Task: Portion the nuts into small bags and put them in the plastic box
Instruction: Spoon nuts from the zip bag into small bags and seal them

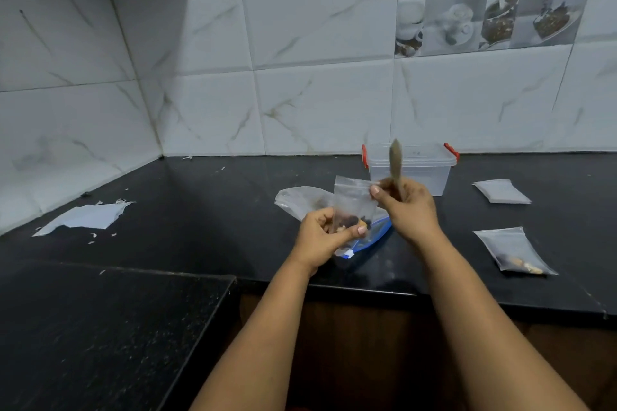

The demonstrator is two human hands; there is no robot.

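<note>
Filling a small bag, head view. The left hand (322, 232) grips the lower part of the small bag (354, 207) from the left, its fingers (362, 229) curled round the portion of nuts (354, 222) already settled at the bottom; the right hand (409, 205) pinches the bag's upper right corner while its fingers also clamp the handle of a spoon (396, 160), which stands upright and blurred above the hand; the bag is held above the large supply bag (300, 200), which lies on the dark surface (200, 210) with its blue zip edge toward the person. Behind stands the plastic box (414, 170), red-clipped, whether lidded cannot be told; to the right lie one filled bag (516, 252) and, farther back, an apparently empty one (500, 191). Judgement: the portion appears complete and sealing is the step in hand; it would go best with the spoon set down first, freeing both thumbs; keep the nuts low, press air out, then run the closure from one corner across; a nut caught in the strip would prevent sealing.
</note>
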